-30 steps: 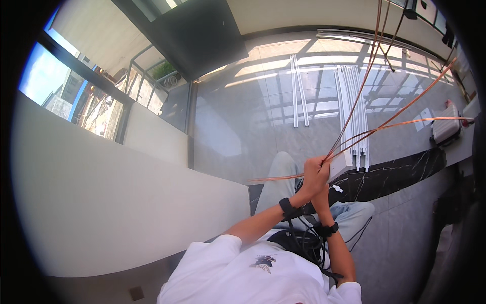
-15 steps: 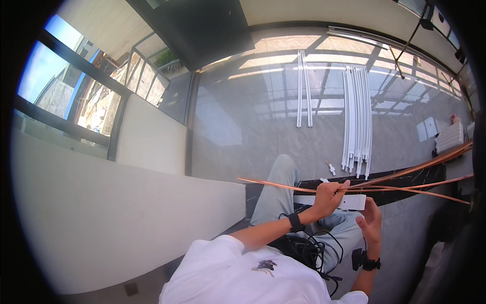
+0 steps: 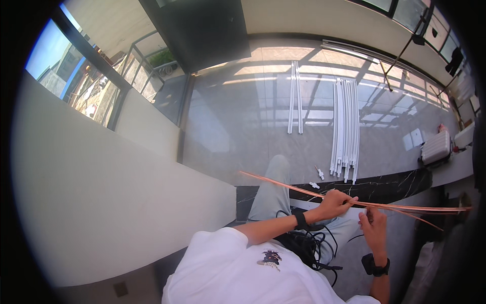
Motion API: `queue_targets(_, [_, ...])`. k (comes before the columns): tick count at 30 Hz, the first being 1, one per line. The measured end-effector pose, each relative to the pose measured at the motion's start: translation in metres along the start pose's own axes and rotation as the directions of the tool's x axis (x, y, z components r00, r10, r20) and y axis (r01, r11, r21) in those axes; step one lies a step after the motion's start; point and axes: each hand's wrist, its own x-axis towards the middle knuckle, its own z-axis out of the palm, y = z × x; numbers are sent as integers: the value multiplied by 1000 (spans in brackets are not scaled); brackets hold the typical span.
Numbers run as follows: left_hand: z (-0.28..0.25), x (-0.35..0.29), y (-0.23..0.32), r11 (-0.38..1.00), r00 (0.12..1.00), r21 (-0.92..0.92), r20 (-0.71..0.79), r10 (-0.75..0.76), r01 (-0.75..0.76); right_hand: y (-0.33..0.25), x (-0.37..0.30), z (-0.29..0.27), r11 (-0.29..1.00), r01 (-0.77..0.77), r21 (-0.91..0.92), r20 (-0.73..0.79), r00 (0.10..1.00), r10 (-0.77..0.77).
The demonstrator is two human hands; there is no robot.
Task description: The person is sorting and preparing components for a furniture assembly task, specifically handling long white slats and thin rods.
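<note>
I'm seeing the left hand point(image 3: 336, 203) touching the copper rods point(image 3: 405, 207), its grip pinching them. They're stretching long, from between nine and ten o'clock of it to three. The right hand point(image 3: 373, 222) is sitting just below them, at four; I can't tell if it's pinching anything.

Left hand point(image 3: 336, 203) gripped a bundle of thin copper rods point(image 3: 415, 207) running crosswise over the lap. Right hand point(image 3: 375, 225) sat just below the rods by the end of a white rail point(image 3: 304, 204), fingers curled; grip unclear. White connectors point(image 3: 320, 174) lay beyond the left hand, near a row of white floor rails point(image 3: 346, 129). Black cables point(image 3: 304, 248) bunched on the lap; pale suitcase point(image 3: 436, 147) stood far right.
</note>
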Motion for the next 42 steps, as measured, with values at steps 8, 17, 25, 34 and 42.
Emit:
queue_targets(8, [27,-34,3,996,993,-33,78,90,-88,-16,-35,-15,904,159,-397,195,977,-86])
queue_targets(17, [42,-44,-5,996,978,21,191,78,-84,-16,-55,-10,777,294,-557,241,952,-188])
queue_targets(25, [45,-45,-3,991,981,-36,145,131,-127,-16,-60,0,605,362,-709,266,932,-247])
queue_targets(34, [30,-35,-5,997,981,-21,180,-75,80,-14,-33,-1,529,440,-726,328,897,-297])
queue_targets(42, [31,-33,-4,988,954,47,256,-155,148,5,-28,-23,788,350,-506,275,932,-237])
